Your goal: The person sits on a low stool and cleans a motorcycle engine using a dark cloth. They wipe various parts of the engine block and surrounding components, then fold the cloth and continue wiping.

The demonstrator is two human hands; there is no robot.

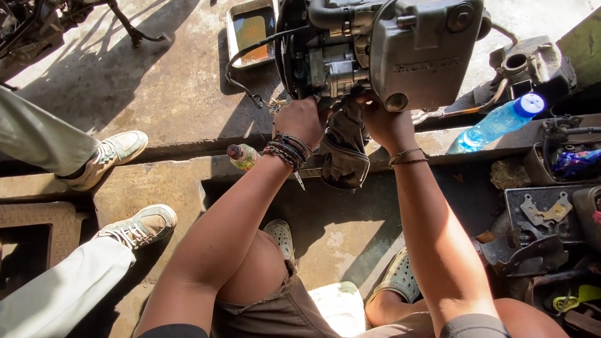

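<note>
left hand: left hand (303, 120) closed, fingers curled on the underside of the small engine (375, 50), beaded bracelets on the wrist
right hand: right hand (386, 125) closed, gripping the dark rag (343, 150) against the engine's lower edge, just beside the round exhaust port
engine: grey metal, raised at the top centre of the view, above the concrete floor (175, 94); black cable loops off its left side
rag: hangs down between both hands, touching both
near left hand: small bottle (242, 156) on the concrete ledge, just beside the wrist
right side: blue plastic bottle (498, 123) lying tilted, metal parts and brackets below it
top: metal tray (250, 28) with brownish liquid
left: another person's legs, pale trousers, worn sneakers (113, 153)
</note>
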